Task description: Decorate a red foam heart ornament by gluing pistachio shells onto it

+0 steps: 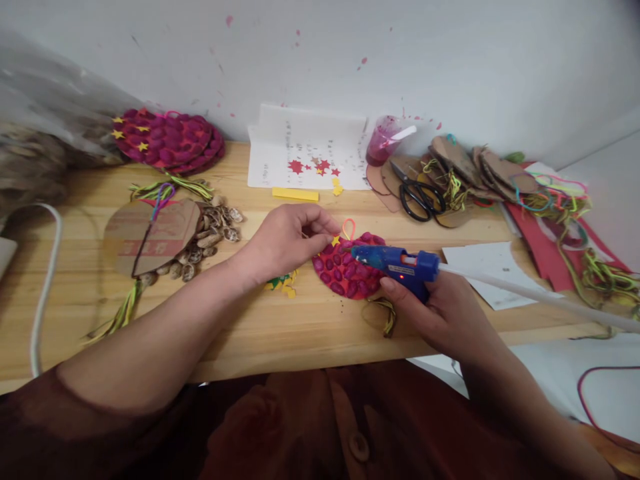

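Observation:
My right hand point(440, 307) is wrapped round a blue hot glue gun point(413, 263) with a small red light lit. Its nozzle points left, over a disc point(345, 273) covered in magenta-painted shells, with an orange loop point(349, 229) at its top. Bent fingers of my left hand point(295, 233) come together at the disc's upper left edge, beside a yellow star point(336, 241); what lies between the fingertips is hidden. A yellow-green tassel point(387, 317) hangs from the disc's lower right. Partly behind my left wrist lie green and yellow cutouts point(285, 283).
Finished-looking magenta discs point(170, 140) are stacked back left, above a cardboard disc point(155, 237) edged by nutshells point(215, 227). Red stars point(296, 167) lie on white paper point(260, 170). Black scissors point(423, 200), a paint cup point(383, 141) and cardboard pieces point(457, 160) stand at back right. A white glue stick point(525, 291) extends behind the gun.

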`<move>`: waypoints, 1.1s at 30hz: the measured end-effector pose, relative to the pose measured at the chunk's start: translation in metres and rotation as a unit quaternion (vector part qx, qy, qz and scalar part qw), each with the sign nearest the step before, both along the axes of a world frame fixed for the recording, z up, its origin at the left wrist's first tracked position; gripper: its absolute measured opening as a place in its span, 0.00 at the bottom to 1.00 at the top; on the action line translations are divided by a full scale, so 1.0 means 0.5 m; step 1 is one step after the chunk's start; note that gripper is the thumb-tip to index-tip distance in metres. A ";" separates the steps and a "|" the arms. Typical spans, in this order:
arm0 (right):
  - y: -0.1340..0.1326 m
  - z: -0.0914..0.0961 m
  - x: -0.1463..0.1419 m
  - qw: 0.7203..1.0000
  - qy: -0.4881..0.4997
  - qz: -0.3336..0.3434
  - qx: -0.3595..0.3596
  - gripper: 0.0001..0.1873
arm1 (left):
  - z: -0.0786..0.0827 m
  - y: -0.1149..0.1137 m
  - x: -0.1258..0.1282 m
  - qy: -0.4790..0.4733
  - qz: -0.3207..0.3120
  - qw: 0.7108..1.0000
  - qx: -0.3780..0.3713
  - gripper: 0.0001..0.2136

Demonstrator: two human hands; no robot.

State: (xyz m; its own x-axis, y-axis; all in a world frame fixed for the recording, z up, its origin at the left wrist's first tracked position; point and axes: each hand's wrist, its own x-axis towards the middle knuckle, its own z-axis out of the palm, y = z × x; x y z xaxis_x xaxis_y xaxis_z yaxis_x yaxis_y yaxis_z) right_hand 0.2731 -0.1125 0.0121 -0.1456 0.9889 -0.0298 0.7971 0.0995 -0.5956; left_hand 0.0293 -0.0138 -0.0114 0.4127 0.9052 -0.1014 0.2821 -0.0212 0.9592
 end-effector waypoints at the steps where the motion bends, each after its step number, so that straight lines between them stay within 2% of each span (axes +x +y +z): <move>1: 0.000 0.000 0.000 1.000 -0.001 0.000 0.000 0.18 | 0.000 0.000 0.000 -0.001 -0.001 1.000 0.001 0.08; 15: 0.001 0.001 -0.001 1.000 -0.025 -0.002 0.001 0.20 | -0.001 0.000 0.000 -0.011 -0.004 1.000 -0.011 0.08; 33: -0.005 0.011 -0.004 0.998 -0.033 0.023 0.040 0.15 | -0.004 0.000 0.000 -0.009 -0.010 1.000 -0.001 0.07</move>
State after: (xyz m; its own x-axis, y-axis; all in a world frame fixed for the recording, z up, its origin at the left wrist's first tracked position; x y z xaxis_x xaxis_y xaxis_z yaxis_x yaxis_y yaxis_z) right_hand 0.2712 -0.1148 0.0175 -0.1916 0.9807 0.0388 0.8274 0.1826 -0.5311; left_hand 0.0294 -0.0137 -0.0135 0.4321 0.8968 -0.0951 0.2634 -0.0246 0.9644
